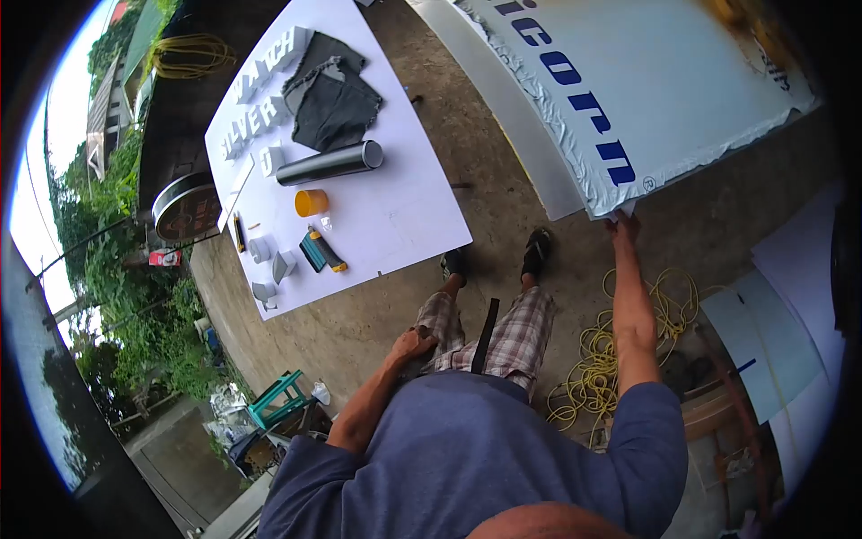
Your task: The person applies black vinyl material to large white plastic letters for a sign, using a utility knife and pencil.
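My right hand (621, 226) reaches out to the near corner of a large lettered panel (664, 99), its fingers closed on the corner of the silvery film (575, 166) that hangs wrinkled along the edge. Dark blue letters (575, 85) run across the panel's face. My left hand (415, 343) rests low against my plaid shorts (516, 337), fingers curled; what they hold, if anything, is too small to tell. A black strap (486, 337) hangs at my waist.
On a white table (404, 207) at the left lie white cut-out letters (251, 121), dark cloth (332, 99), a dark roll (330, 163), an orange-yellow container (312, 203) and a squeegee-like tool (321, 251). Yellow rope (588, 368) lies coiled on the floor. A green stool (278, 400) stands lower left.
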Demonstrator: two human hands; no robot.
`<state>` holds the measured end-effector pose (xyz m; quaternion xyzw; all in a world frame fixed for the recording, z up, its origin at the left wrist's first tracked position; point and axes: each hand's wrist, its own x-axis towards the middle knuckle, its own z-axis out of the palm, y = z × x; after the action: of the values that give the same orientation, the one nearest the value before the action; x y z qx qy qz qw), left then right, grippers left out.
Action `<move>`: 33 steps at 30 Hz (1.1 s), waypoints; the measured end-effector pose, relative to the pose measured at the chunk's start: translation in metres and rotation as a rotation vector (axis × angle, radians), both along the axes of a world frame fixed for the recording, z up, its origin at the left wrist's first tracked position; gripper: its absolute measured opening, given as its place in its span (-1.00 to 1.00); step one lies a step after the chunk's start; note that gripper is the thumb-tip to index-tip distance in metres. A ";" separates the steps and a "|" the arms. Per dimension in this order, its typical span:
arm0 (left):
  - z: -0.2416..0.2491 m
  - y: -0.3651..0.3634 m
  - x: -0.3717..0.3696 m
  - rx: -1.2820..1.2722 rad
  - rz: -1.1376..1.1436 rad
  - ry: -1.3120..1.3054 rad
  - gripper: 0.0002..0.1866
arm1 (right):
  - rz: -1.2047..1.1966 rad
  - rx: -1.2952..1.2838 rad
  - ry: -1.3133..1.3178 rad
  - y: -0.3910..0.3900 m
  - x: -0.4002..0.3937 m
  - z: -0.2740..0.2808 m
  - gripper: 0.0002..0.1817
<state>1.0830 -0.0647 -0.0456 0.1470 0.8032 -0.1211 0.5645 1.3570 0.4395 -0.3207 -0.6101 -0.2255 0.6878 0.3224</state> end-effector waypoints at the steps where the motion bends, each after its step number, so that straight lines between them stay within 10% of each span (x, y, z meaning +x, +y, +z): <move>1: 0.000 -0.001 0.003 -0.012 -0.082 -0.053 -0.19 | 0.044 -0.021 0.009 0.004 0.002 -0.002 -0.60; 11: -0.007 -0.008 -0.006 -0.044 -0.054 -0.036 -0.20 | -0.035 0.032 -0.132 0.047 -0.040 0.027 -0.58; 33: 0.000 0.007 0.025 0.054 0.038 0.054 -0.30 | 0.271 -0.342 0.012 -0.137 0.060 0.005 -0.65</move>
<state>1.1075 -0.0575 -0.0459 0.1435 0.8236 -0.0926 0.5408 1.4172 0.3029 -0.3159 -0.6158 -0.1835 0.7568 0.1202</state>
